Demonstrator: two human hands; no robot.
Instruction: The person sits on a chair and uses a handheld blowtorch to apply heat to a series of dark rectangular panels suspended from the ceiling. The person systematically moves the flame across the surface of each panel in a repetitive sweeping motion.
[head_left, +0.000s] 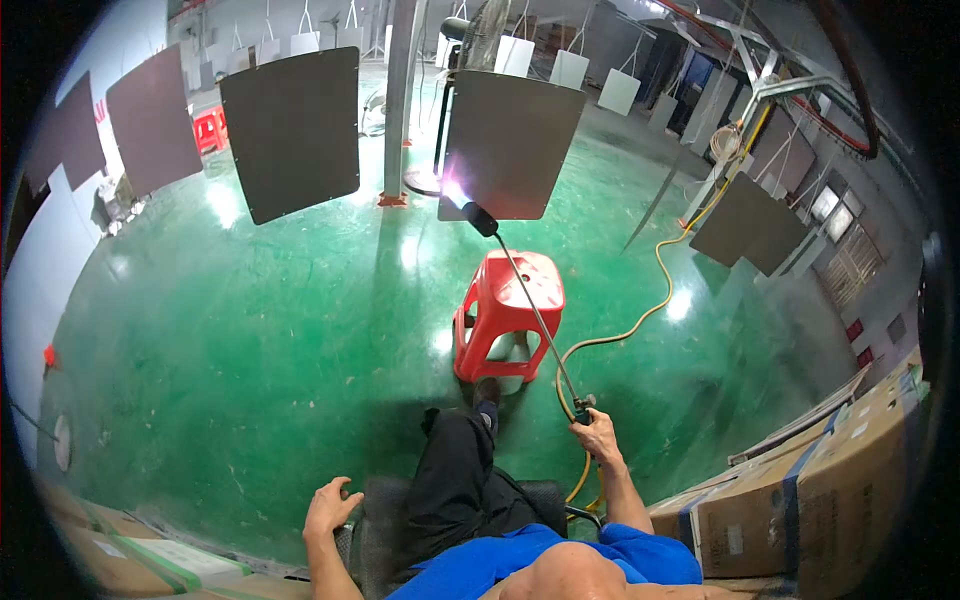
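Observation:
My right hand is closed around the handle of a long gas torch. Its thin metal tube reaches forward over a red plastic stool to a black burner head. A bright violet-white flame comes from the burner, at the lower left edge of a hanging dark grey panel. From the handle end runs a yellow hose. My left hand rests near the armrest of the chair I sit on, fingers loosely bent and apart, holding nothing I can see.
More dark panels hang to the left and right. A grey post and a fan stand behind. Cardboard boxes line the lower right. The yellow hose curves over the green floor.

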